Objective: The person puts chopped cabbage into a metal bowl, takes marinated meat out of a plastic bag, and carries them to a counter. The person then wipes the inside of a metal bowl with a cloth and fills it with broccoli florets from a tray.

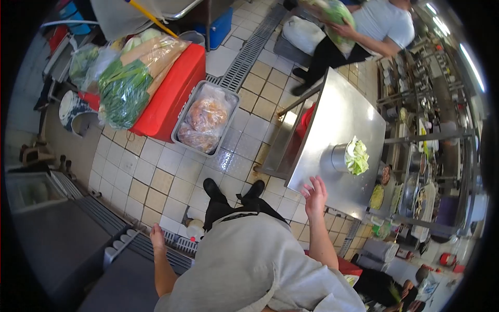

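My right hand [315,196] is raised with its fingers apart, holding nothing, near the corner of a steel table [332,112]. On that table a metal pot [340,157] is filled with chopped pale green leaves [357,157]. My left hand [157,236] hangs low at the left, beside a dark counter; its fingers appear small and edge-on, so their pose is unclear. A grey bin [232,115] on the floor ahead holds clear bags of orange-brown food [206,114].
A red box [174,96] bears bagged green leaves [123,93]. Another person [384,23] holds a large bagged vegetable at the top right. Racks [431,136] line the right side. A white container [195,229] stands near my feet. One more person [382,288] is at the lower right.
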`<state>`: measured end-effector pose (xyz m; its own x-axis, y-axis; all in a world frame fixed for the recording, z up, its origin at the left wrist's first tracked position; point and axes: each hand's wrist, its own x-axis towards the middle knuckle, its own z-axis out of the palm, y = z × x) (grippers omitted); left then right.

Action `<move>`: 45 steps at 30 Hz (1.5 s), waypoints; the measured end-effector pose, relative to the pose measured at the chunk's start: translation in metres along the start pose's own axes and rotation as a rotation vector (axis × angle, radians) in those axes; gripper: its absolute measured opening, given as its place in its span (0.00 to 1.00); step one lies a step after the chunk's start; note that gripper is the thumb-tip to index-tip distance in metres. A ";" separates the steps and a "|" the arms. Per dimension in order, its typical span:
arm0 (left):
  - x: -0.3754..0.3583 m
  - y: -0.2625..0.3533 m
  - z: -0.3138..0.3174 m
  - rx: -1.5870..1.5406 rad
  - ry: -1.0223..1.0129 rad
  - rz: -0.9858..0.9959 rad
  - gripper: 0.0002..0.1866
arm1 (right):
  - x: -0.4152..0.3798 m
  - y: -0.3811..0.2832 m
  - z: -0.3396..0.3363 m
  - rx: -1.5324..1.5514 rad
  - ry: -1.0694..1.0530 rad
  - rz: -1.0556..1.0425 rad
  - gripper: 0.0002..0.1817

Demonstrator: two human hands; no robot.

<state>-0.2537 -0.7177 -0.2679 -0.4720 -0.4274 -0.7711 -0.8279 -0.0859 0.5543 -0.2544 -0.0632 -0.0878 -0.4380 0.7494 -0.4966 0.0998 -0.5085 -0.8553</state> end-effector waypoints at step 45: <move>0.157 0.243 0.375 0.953 -0.172 0.960 0.28 | 0.138 0.030 0.114 -1.635 -0.235 -0.948 0.25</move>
<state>-0.6430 -0.4686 -0.3718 -0.9486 0.1556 -0.2754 -0.0086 0.8576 0.5143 -0.4139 -0.0235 -0.1647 -0.9289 0.3655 0.0597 0.3538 0.9234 -0.1488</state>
